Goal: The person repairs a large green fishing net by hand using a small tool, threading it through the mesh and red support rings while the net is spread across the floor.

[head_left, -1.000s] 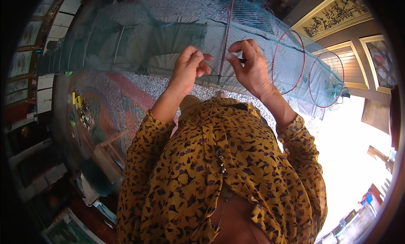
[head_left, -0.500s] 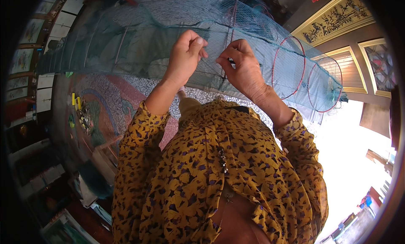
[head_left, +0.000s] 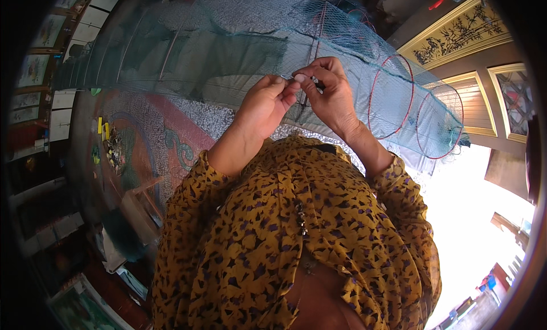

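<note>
My left hand [head_left: 265,106] and my right hand [head_left: 333,96] meet fingertip to fingertip above a long blue-green mesh net [head_left: 245,53]. Thumb and forefinger are pinched on each side. Whatever lies between the fingertips is too small to make out. Under the curled fingers of my right hand shows a little of something dark, its kind hidden. The net stretches across the view on both sides of my hands, with a red hoop [head_left: 371,105] holding its mesh round to the right of my right hand.
Patterned floor [head_left: 188,116] shows below the net. At the left lie a small heap of bits [head_left: 114,150] and a wooden piece [head_left: 142,207]. Gold-framed panels [head_left: 464,33] stand at the upper right; bright light fills the lower right.
My hands were apart and have come together at the fingertips. The left moved right and slightly down, its fingers closing in; the right shifted only a little. The view has tilted slightly.
</note>
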The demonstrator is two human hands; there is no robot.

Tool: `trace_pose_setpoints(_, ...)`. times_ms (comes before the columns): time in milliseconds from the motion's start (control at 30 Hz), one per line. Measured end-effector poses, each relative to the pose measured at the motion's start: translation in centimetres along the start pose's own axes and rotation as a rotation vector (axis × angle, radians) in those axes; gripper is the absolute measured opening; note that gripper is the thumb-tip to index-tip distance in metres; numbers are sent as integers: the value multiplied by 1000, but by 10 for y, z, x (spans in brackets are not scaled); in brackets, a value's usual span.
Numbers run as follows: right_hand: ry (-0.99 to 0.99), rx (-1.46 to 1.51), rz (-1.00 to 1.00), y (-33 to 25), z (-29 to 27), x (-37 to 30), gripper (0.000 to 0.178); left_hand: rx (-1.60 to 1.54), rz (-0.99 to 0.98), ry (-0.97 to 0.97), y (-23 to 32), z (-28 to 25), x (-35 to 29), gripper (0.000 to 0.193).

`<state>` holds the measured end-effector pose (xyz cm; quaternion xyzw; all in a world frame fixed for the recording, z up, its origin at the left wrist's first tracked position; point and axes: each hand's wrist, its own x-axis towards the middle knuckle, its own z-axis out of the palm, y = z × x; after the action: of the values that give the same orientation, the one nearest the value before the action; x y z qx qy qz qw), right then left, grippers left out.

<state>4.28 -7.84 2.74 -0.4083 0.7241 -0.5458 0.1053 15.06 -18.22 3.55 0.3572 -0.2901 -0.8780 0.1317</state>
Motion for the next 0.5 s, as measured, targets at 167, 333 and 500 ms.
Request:
trace_pose_setpoints(167,-357,-500,-79,-24,-15,23,11,53,60,-186,-6,-22,7,7)
trace_pose_setpoints(333,-503,-564,-181,-23,-4,42,17,48,55,-104,-11,-20,8,5)
trace_pose_setpoints(500,-368,-313,-162,-51,39,55,27,179,155,-70,-5,6,0,13)
